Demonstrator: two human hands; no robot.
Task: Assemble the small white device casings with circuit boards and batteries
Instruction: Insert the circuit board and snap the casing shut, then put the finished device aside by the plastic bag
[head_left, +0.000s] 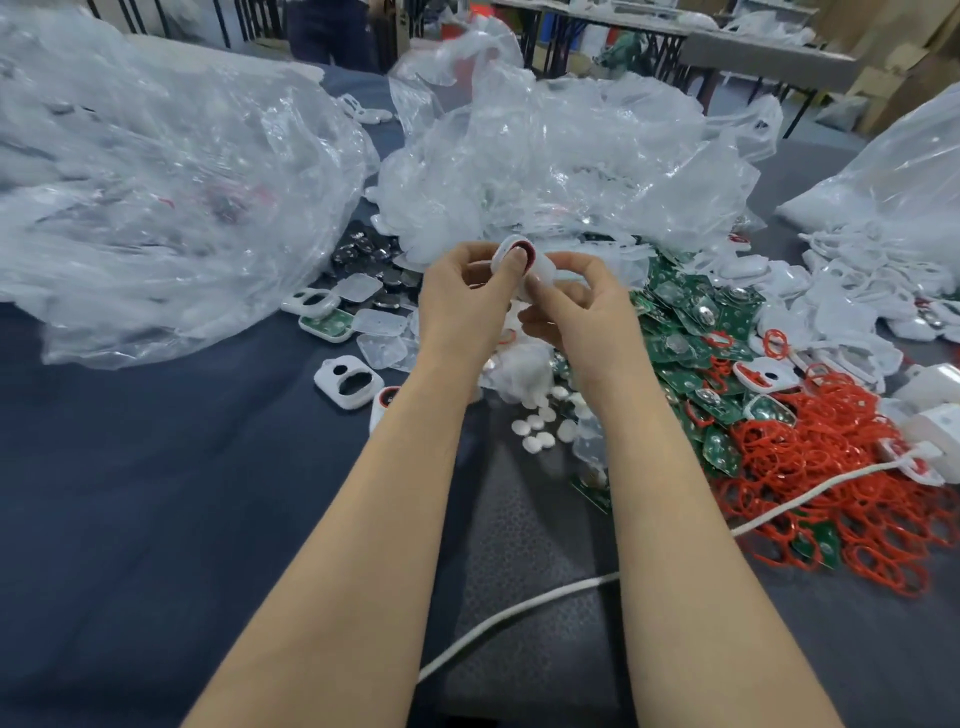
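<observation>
Nothing legible is showing anywhere in view: any markings on the green circuit boards piled at the right are blurring into specks, and the white casings and clear plastic bags are carrying no print that can be read.

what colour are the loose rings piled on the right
Red, seen best in the head view: the rings lie heaped beside the green circuit boards.
</observation>
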